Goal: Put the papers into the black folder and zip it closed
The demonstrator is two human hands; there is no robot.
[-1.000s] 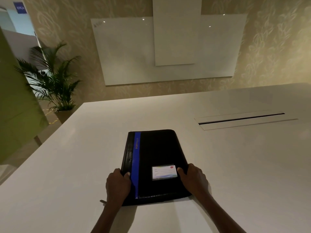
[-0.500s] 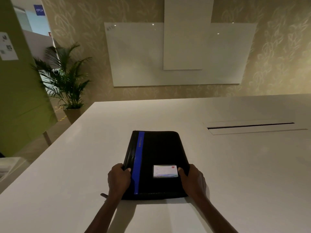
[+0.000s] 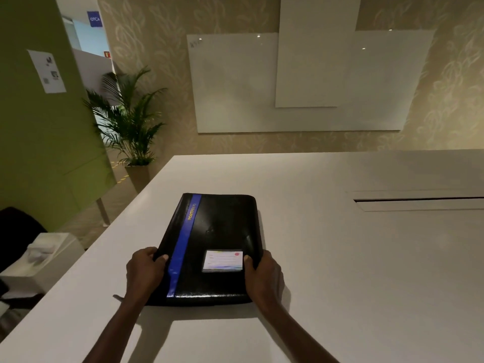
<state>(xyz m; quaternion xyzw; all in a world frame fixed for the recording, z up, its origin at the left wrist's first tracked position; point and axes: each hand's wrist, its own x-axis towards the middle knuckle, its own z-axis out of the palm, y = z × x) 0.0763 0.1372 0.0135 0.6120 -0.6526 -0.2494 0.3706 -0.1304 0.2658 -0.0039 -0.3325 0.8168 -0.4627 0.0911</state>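
The black folder lies flat and closed on the white table, near its front edge, long side running away from the viewer and turned slightly clockwise. Its cover is glossy black with a blue stripe along the left side, printed in yellow with the word PORTFOLIO near the far end. A small white label card sits on the cover toward the near right. Each near side edge is gripped by a hand. No papers are visible outside it
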